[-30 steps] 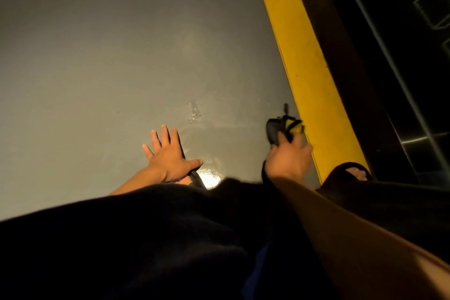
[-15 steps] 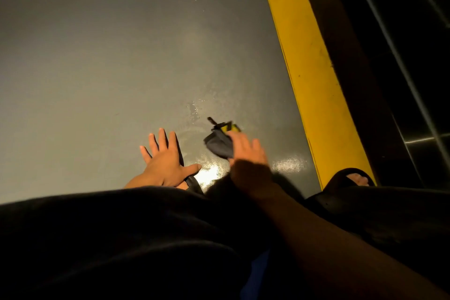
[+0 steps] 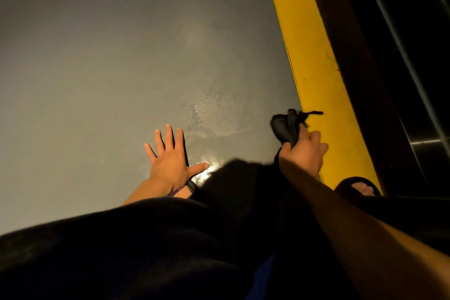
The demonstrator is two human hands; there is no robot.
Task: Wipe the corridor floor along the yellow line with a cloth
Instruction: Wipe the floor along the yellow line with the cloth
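A dark cloth is bunched in my right hand, pressed to the grey corridor floor right at the inner edge of the yellow line. A frayed end of the cloth reaches onto the yellow paint. My left hand lies flat on the floor with its fingers spread, well to the left of the cloth, holding nothing. A wet, shiny patch lies between the two hands.
A dark strip and a black glossy wall run along the right of the yellow line. My foot in a black sandal rests on the line near its lower end. Dark clothing over my knees fills the bottom of the view.
My right hand swept the cloth left toward the left hand, then back right to the yellow line's edge. The left hand stayed planted on the floor.
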